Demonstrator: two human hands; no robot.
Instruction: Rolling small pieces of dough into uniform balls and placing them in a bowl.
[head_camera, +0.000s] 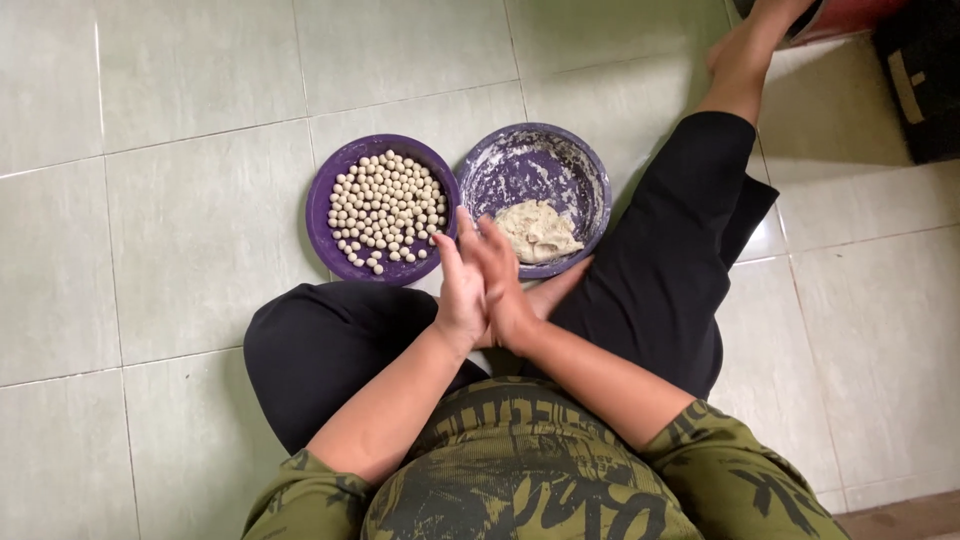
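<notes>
Left hand (461, 285) presses flat against right hand (505, 285), fingers pointing toward the bowls, perhaps hiding dough

pale tiled floor (180, 200), black trousers (680, 250), a bare foot (745, 50), a dark bag (920, 80) at the upper right corner.

Soft even light, faint shadows, sharp

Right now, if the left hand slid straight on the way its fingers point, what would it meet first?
Probably the purple bowl with the dough lump: the left hand, pressed flat against the right hand, points at the near rim between the two bowls. Height above the floor is unclear.
</notes>
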